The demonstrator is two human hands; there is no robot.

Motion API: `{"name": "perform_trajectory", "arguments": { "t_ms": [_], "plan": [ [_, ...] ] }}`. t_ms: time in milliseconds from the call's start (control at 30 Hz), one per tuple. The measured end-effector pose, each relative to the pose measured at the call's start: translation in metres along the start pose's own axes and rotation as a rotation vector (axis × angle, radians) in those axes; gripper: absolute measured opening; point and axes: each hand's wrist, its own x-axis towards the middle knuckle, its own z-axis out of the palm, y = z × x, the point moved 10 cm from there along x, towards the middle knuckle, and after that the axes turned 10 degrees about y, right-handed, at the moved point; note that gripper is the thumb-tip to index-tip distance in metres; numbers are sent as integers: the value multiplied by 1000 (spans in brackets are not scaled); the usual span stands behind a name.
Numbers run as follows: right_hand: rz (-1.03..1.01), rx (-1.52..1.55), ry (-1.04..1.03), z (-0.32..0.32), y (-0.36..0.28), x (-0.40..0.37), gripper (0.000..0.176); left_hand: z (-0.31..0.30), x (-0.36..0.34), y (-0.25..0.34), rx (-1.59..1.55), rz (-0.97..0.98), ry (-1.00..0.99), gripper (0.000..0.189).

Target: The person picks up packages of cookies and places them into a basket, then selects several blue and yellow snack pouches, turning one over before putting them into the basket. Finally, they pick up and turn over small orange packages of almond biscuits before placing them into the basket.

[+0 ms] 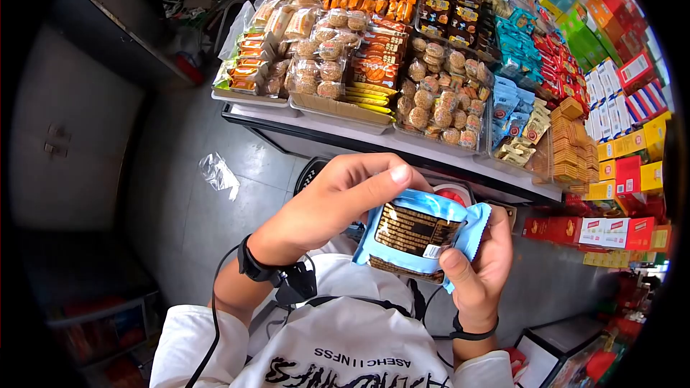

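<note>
Blue film, head view: we are holding the blue packet [417, 233] in both hands, in the air in front of our white shirt [345, 345]. It is sitting short of the near edge of the display table [345, 140], and nothing is bearing it but the fingers.

Long axis: it is running roughly across us, from one hand to the other, with the right end tilting slightly upward. The dark label panel is facing the camera.

Left hand [330, 201]: it is coming in from above and to the left, fingers curling narrowly over the packet's upper left end, thumb [392, 176] pressing along the top edge.

Right hand [481, 266]: it is cupping the right end from below, its thumb [453, 262] lying on the lower front edge and the other fingers wrapping behind, mostly hidden.

Nearness: both hands are touching the packet, which is lying between them. The left is covering more of the top, the right more of the underside.

Beyond: trays of biscuits [438, 93] are crowding the table, and coloured boxes [625, 151] are stacking up toward its right end.
</note>
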Motion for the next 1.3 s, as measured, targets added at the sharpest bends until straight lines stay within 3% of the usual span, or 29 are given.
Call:
{"name": "perform_trajectory", "arguments": {
  "t_ms": [500, 1300],
  "plan": [
    [23, -4, 5, -11, 7, 11, 49, 7, 6, 12, 40, 31, -4, 37],
    [79, -24, 83, -37, 12, 21, 52, 18, 43, -10, 76, -90, -79, 37]
  ]
}}
